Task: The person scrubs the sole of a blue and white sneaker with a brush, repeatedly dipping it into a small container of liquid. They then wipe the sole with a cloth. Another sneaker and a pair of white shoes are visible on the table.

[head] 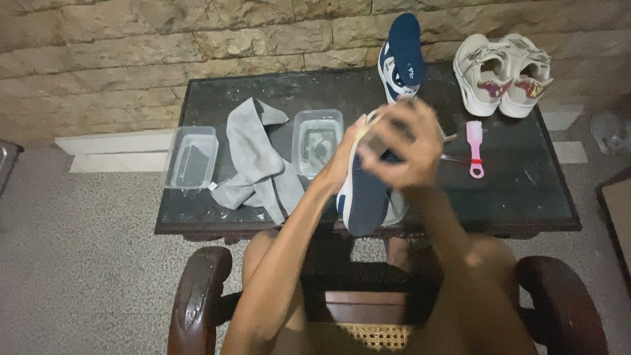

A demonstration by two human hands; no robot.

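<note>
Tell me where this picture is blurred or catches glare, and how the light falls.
Head view: the right hand is smeared by motion blur, so its fingers and whatever it holds cannot be made out; the left hand and navy shoe are sharper. The light is dim and flat. The dark table shows faint pale sheen, and the clear containers catch soft reflections.
</note>
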